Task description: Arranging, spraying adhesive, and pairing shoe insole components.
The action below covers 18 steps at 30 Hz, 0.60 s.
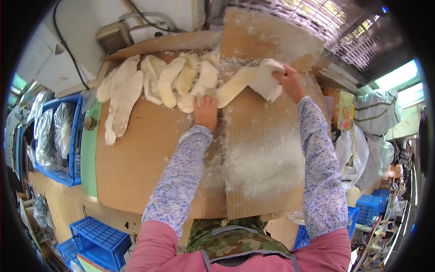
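My right hand [291,83] pinches the edge of a white fleecy insole [265,85], raised at one end above the board. A cream fleecy strip [235,86] runs from it toward my left hand; whether both are one piece I cannot tell. My left hand [206,112] lies with its fingers on the front edge of a row of cream insoles [167,84], pressing rather than gripping. Left of the row, several more insoles overlap in a greyer pile [124,95].
Cardboard [149,158] covers the worktop, with white lint [263,163] over its right half. A blue crate [74,145] of plastic-wrapped goods stands at the left. Plastic bags [355,154] hang at the right, and blue crates [99,238] sit low at the front left.
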### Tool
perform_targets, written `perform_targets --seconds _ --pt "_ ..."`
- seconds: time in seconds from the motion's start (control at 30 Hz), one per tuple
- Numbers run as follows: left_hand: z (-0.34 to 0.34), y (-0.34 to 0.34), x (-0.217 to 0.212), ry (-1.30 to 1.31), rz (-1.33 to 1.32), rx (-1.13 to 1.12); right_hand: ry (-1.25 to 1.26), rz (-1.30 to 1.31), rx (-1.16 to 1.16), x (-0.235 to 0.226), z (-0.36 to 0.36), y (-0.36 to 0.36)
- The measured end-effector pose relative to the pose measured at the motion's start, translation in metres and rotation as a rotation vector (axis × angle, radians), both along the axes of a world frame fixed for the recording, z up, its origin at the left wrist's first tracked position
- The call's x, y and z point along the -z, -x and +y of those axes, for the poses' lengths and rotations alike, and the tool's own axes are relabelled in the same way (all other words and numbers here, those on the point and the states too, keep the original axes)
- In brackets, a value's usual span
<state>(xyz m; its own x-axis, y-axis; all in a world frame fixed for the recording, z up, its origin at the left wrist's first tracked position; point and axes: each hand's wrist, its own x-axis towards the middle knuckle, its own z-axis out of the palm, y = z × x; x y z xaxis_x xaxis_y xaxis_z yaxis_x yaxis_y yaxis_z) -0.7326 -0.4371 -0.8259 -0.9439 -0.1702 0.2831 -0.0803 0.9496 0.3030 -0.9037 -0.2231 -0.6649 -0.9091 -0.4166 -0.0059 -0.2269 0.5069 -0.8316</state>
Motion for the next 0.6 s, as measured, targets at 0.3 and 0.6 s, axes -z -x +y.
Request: perform_targets --seconds 0.3,0.6 --pt "0.004 0.098 -0.246 -0.684 0.609 0.347 -0.738 0.920 -0.132 -0.141 0.100 0.088" --pt "-0.014 0.036 -0.342 -0.019 0.191 0.572 -0.033 0.685 -0.358 -0.203 -0.004 0.005"
